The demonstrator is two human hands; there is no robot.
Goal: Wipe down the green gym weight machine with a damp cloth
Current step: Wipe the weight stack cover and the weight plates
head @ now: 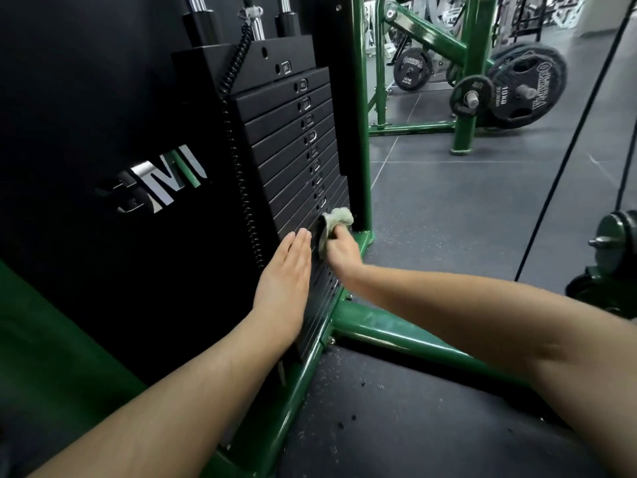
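The room is a gym with a dark floor [448, 208] made of big rubber tiles, and thin pale lines run between the tiles. Small bits of dirt lie on the floor near the bottom of the picture.

The green weight machine [362, 98] fills the left side. Its frame is shiny green metal, with a tall post going up and a low bar [389, 331] running along the floor. A big black panel [86, 115] with silver letters covers the left part. Next to the panel is the stack of black weight plates [293, 132], one on top of another, each with a small hole and a little tag. A black curly cord [238, 150] hangs down the left side of the stack.

Farther back stands another green machine [462, 108] with round black weights [527, 88] on it. A thin black cable [568, 157] slants across the right side, and more round weights [617, 243] sit at the right edge.

The left hand [284, 274] is flat with straight fingers, pressing against the lower plates of the stack. The right hand [341, 251] is curled tight around a pale green cloth [336, 220]. The cloth is bunched up and pushed against the front of the stack, low down, just beside the green post.
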